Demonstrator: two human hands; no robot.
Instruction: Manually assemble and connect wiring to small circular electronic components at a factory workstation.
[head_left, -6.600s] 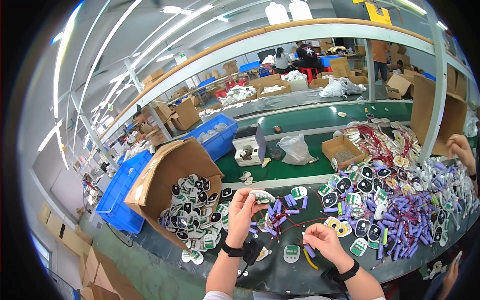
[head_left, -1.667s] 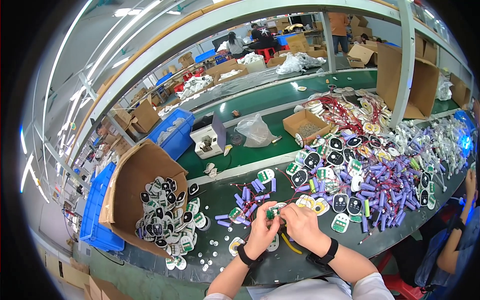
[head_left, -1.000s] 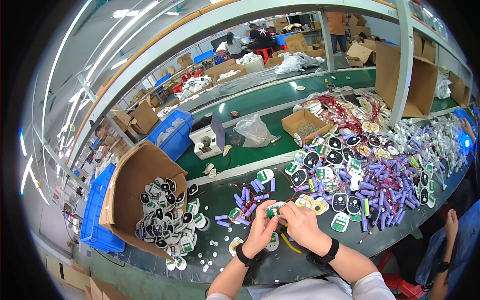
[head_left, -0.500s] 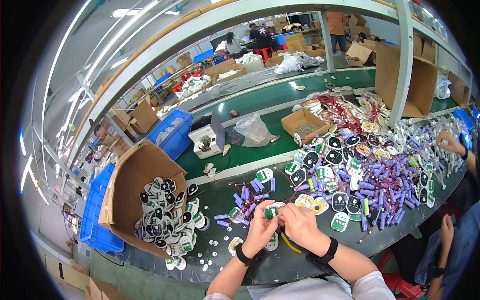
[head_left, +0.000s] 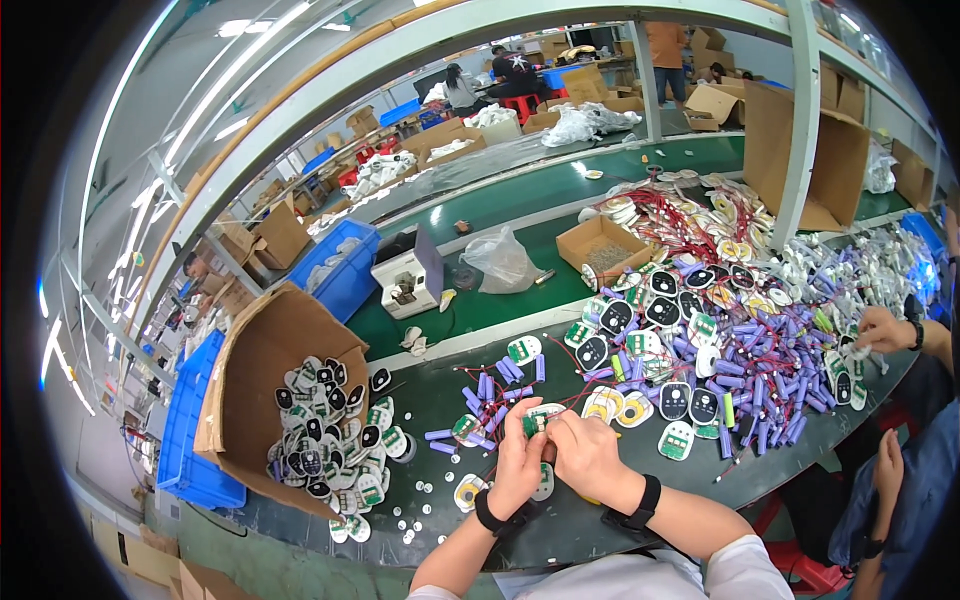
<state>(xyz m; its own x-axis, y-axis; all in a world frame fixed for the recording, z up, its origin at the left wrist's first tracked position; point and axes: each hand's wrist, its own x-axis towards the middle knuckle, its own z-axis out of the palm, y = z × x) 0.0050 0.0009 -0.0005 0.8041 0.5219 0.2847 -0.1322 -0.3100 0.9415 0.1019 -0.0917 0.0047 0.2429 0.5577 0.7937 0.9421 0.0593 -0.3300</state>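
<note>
By the tabletop's [head_left: 570,525] near edge, room rightward, my hands [head_left: 588,452] pinch a green circuit board [head_left: 532,424]; a co-worker's hand [head_left: 882,330] has come nearer.

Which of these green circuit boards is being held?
The green board in your left hand, with your right hand at it; the other visible ones lie on the table or in the big cardboard box.

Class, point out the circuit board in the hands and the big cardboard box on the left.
Circuit board [head_left: 533,425]: head view, on its green face.
Cardboard box [head_left: 252,372]: head view, on its bare inner wall.
</note>
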